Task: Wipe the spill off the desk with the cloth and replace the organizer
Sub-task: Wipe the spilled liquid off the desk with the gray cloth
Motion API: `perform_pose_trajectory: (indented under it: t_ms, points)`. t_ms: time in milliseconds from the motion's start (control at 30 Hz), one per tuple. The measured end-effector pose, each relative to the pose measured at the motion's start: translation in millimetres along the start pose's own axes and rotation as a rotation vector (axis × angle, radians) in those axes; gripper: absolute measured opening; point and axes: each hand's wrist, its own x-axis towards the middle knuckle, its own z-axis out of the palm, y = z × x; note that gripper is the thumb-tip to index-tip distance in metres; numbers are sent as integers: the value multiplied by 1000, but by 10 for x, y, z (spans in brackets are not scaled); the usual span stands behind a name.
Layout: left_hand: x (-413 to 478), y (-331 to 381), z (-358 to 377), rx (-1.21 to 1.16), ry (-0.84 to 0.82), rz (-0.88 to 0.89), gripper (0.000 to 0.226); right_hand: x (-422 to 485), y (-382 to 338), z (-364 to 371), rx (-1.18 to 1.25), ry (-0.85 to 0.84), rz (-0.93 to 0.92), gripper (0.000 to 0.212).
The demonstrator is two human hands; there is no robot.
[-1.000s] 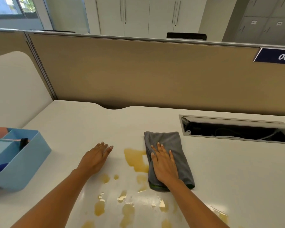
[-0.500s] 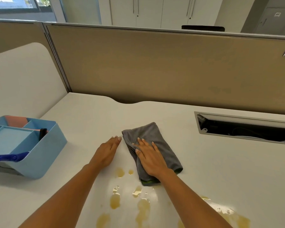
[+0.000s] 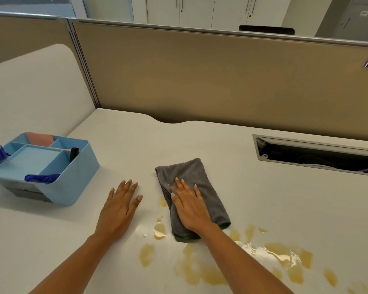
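My right hand (image 3: 190, 205) lies flat on the cloth (image 3: 191, 194), fingers spread, palm pressing it to the desk (image 3: 263, 209); I grip nothing, only push down. The cloth is grey, soft and napped, folded into a long pad with rounded corners, a thin green edge showing at its near end. It sits mid-desk, angled a little to the right. My left hand (image 3: 120, 206) rests open on bare desk just left of the cloth, fingers loosely apart, holding nothing.

The desk is smooth, off-white and faintly glossy. The spill (image 3: 232, 266) is a thin amber liquid in ragged blotches and small drops, shining where light hits it. It spreads along the near side of the desk under and right of my right forearm, with a few drops touching the cloth's left and near edges.

The organizer (image 3: 72, 179) stands well to the left near the desk's edge: a pale blue plastic box with rounded corners and several compartments. A blue pen (image 3: 42, 178) lies across its near part, a black-tipped item (image 3: 73, 153) stands at its right wall, and something pink (image 3: 39, 139) fills a back cell.

Far right, a metal-framed cable slot (image 3: 317, 155) opens in the desk. A tan fabric partition (image 3: 200, 81) walls the back.
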Motion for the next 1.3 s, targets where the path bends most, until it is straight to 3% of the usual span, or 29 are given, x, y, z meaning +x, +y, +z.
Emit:
perform_pose_trajectory:
  t_ms: [67, 200, 400, 567, 733, 867, 1067, 1300]
  points:
    - [-58, -43, 0, 35, 8, -26, 86, -47, -129, 75, 21, 28, 63, 47]
    - [-151, -117, 24, 62, 5, -76, 59, -106, -407, 218, 33, 82, 198, 47]
    - [-184, -137, 46, 71, 23, -74, 56, -127, -773, 413, 41, 130, 324, 51]
    - [-197, -138, 46, 59, 39, -69, 56, -128, -795, 309, 65, 77, 320, 56]
    - [-207, -132, 42, 54, 52, -63, 54, -47, -676, 27, -4, 245, 287, 48]
    - [-193, -122, 48, 38, 59, -63, 54, 34, -601, 70, 36, 190, 266, 64]
    - [-203, -114, 44, 45, 64, -67, 54, 97, -587, 276, -123, 198, 303, 72]
    - [-207, -107, 59, 16, 81, -70, 52, 99, -597, 328, -185, 199, 281, 61]
